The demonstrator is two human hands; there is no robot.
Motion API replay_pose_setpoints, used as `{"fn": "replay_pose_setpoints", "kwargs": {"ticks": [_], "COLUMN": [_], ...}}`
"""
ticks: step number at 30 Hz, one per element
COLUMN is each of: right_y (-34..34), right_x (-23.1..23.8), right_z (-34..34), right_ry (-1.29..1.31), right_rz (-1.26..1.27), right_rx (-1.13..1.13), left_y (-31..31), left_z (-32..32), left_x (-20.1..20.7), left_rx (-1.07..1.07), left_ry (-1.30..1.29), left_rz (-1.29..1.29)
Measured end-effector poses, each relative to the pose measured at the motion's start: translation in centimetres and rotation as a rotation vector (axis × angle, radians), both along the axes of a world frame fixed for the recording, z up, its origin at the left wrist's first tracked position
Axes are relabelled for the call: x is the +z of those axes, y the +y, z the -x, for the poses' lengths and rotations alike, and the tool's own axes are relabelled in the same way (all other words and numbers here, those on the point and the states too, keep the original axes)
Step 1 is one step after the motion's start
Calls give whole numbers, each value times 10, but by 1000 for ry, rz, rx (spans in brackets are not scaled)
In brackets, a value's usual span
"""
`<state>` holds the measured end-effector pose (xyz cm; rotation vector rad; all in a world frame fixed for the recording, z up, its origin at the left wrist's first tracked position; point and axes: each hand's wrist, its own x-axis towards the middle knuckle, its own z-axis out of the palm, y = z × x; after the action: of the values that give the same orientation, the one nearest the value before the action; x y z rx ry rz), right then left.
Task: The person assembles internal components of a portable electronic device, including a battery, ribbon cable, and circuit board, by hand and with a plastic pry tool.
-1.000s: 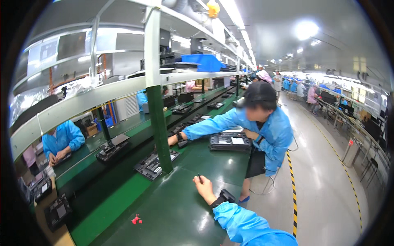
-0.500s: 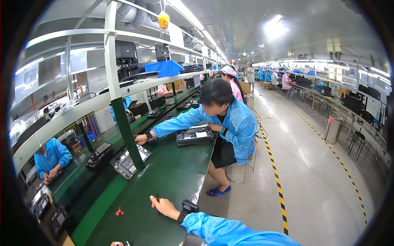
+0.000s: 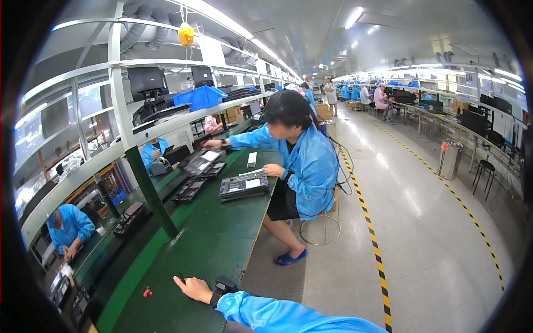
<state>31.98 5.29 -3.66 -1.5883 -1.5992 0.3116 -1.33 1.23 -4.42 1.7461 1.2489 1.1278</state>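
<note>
My right hand, in a blue sleeve with a black band at the wrist, is over the near part of the green bench. Its fingers are closed around a thin dark tool, whose tip sticks out past them; its exact kind is too small to tell. On the bench top, left of this hand, lies a little cluster of small red pieces. My left hand does not show.
Across the bench a seated co-worker in blue holds up a blurred open laptop base. Another laptop base lies by that person. A green post rises from the bench. More laptop parts lie at far left.
The co-worker has lifted the laptop base from beside the post and moved it away along the bench. My view has shifted; my left fingertips have left the lower edge.
</note>
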Motion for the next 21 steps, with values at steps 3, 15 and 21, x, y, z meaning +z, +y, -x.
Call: {"fn": "replay_pose_setpoints", "kwargs": {"ticks": [3, 15, 21], "right_y": [1, 24, 31], "right_x": [1, 7, 12], "right_z": [3, -3, 6], "right_ry": [13, 540, 392], "right_rz": [21, 153, 97], "right_rx": [2, 29, 104], "left_y": [-9, -9, -19], "left_z": [0, 2, -5], "left_x": [2, 0, 21], "left_rx": [25, 33, 44], "left_ry": [15, 28, 62], "left_rz": [-5, 36, 90]}}
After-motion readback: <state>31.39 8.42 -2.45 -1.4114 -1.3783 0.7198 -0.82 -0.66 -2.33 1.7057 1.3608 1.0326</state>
